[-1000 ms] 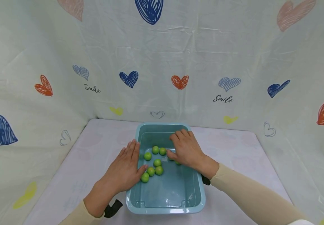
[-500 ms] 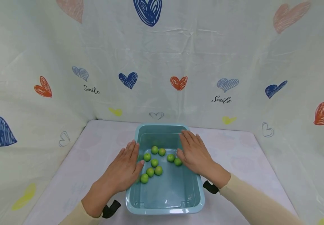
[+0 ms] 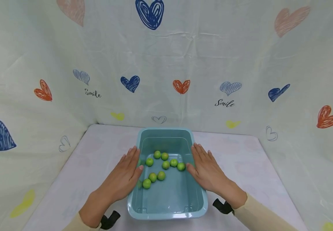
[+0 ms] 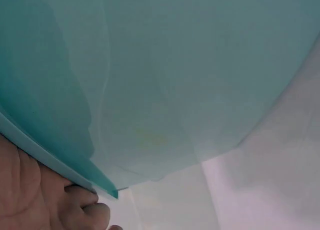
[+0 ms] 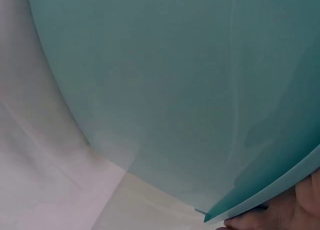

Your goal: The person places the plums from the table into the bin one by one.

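A light blue plastic basin (image 3: pixel 167 215) stands lengthwise in front of me, with several small round green fruits (image 3: pixel 161 175) loose on its floor, mostly in the far half. Along the left rim lies my left hand (image 3: pixel 121 178), fingers straight and together, thumb over the inner edge. My right hand (image 3: pixel 208 171) rests flat along the right rim in the same way, its thumb tip close to one fruit. Both wrist views look at the basin's outer side wall (image 4: pixel 165 80), with the palm and fingers at the rim. Neither hand holds a fruit.
The basin is on a table with a pale cloth (image 3: pixel 97 150). Behind and to both sides hangs a white sheet (image 3: pixel 204 57) printed with hearts. Black wrist mounts (image 3: pixel 110 220) sit below both wrists.
My right hand has moved from inside the basin out to the right rim, and its fingers have straightened. One fruit has rolled right, beside the right-hand pair. The left hand stays at its rim.
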Tool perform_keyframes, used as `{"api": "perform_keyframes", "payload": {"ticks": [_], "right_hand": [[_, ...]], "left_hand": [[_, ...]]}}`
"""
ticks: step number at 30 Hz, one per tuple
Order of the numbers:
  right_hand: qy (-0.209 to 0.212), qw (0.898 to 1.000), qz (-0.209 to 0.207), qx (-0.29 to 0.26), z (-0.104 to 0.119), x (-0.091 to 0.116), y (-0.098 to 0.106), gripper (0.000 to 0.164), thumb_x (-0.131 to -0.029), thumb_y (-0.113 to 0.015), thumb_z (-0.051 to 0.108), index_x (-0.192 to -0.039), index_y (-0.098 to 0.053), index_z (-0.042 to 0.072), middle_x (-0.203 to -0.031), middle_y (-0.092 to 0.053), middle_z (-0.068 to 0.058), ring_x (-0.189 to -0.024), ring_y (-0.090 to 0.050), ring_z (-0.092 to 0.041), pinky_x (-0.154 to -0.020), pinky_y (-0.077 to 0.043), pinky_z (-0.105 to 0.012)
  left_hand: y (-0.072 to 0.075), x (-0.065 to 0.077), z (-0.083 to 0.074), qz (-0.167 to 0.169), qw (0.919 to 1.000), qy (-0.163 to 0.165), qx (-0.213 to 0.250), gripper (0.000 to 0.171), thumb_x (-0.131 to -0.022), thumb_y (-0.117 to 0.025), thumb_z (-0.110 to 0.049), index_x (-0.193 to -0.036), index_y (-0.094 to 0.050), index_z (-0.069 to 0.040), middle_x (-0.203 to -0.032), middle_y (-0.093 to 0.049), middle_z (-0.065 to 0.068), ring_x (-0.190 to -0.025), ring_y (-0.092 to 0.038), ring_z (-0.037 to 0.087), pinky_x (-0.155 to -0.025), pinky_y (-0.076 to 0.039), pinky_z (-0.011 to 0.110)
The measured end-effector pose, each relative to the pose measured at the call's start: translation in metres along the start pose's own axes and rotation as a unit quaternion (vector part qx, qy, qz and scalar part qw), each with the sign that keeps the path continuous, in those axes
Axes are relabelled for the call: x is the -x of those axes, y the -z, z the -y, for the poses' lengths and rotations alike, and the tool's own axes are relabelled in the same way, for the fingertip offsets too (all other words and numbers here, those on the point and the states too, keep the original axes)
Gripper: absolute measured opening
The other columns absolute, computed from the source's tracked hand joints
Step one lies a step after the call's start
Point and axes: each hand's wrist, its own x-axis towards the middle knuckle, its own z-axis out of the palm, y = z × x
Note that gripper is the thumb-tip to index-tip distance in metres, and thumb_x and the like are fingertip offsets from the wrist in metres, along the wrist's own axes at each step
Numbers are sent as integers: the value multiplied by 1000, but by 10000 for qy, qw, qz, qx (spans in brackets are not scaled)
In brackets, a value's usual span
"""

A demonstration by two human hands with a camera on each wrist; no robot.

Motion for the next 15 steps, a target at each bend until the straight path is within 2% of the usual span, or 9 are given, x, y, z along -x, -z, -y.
{"api": "perform_keyframes", "payload": {"ticks": [11,15], "right_hand": [[-235,9996,-130,39,-20,-2,7,71,-109,-51,35,-160,-31,-11,-169,-31,-28,-160,-23,-46,-122,-23,-73],[-297,9992,-244,108,-26,-2,9,70,-109,-52,34,-159,-33,-12,-168,-33,-29,-159,-25,-47,-121,-24,-74]], "left_hand": [[-7,-28,-7,242,9995,-68,-213,69,-114,-38,-39,-165,-22,5,-174,-17,22,-163,-15,37,-130,-19,59],[-8,-39,-9,286,9986,-204,-388,69,-114,-39,-39,-164,-23,6,-174,-18,24,-163,-16,38,-130,-19,58]]}}
